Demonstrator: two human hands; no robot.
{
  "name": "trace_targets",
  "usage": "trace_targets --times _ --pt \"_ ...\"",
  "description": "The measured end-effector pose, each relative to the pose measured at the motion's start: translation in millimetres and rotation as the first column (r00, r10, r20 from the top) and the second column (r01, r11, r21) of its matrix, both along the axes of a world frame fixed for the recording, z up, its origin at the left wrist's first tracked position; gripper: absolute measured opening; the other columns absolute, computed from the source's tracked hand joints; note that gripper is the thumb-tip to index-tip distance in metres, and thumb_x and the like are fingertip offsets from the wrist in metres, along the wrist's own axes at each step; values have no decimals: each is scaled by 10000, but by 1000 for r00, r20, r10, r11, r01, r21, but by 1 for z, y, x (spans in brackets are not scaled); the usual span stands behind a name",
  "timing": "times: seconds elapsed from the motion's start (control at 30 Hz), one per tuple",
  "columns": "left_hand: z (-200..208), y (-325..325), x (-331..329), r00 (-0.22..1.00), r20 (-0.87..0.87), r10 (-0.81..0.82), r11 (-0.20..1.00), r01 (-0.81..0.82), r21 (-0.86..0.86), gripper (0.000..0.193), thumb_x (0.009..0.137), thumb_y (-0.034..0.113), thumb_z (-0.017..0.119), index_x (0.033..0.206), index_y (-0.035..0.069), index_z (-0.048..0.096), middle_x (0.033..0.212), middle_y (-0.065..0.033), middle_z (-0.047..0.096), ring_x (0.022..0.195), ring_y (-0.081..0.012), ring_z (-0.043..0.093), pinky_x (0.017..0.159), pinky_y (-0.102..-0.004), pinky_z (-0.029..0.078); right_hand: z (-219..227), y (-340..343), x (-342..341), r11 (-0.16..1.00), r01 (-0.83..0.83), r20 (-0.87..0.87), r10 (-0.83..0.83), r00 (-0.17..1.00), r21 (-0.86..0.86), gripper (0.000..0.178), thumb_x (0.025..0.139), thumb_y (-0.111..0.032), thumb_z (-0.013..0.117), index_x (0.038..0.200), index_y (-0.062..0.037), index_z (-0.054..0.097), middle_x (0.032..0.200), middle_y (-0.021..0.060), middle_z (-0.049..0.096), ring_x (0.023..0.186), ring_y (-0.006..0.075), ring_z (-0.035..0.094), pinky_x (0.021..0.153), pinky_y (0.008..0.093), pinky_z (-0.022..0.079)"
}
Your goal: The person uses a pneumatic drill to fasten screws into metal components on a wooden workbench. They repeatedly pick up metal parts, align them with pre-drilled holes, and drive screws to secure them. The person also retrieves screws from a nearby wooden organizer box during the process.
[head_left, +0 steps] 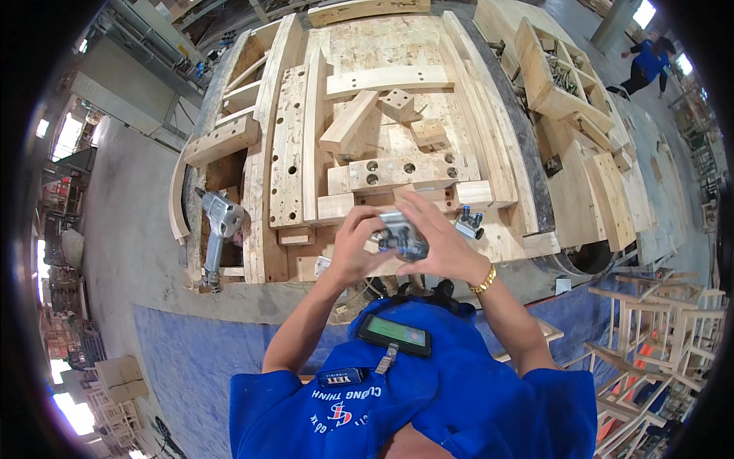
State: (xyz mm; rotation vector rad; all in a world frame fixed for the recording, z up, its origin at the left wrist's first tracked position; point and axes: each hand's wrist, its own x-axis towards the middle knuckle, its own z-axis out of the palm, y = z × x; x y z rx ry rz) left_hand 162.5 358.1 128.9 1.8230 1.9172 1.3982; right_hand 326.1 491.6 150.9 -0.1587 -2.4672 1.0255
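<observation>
1. Left hand point(355, 248) and right hand point(447, 249) grip the blurred metal fitting point(399, 227) between them, near the frame's centre.
2. Best steady it with 2 hands.
3. Keep it clear of the drilled block point(391, 171) just above.

The pale plywood work surface point(382, 37) was brightly and evenly lit, with soft shadows cast beside the rectangular pale wooden blocks point(350, 122). The glaring white openings point(75, 413) at the left were burnt out. The small silver-and-black metal fitting point(401, 234) was blurred. Straight edges were bent toward the rim, which was darkened to black.
</observation>
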Motion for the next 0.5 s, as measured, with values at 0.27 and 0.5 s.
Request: trace_targets --times 0.27,0.5 --pt "63 -26 26 268 928 -259 966 54 254 769 907 689 261 1191 9 482 1096 -168 586 1117 -290 532 972 -451 402 36 -52 22 923 -211 -412 65 909 -321 527 641 -200 834 1073 -71 561 1095 200 586 980 306 595 810 394 489" --pt "92 -50 86 534 727 -432 875 444 194 719 811 581 597 1173 -31 484 1027 -125 566 926 -233 589 809 -346 465 81 -96 40 944 -329 -351 306 885 -4 458 677 -236 799 1017 -86 531 1029 146 562 919 273 561 805 406 463"
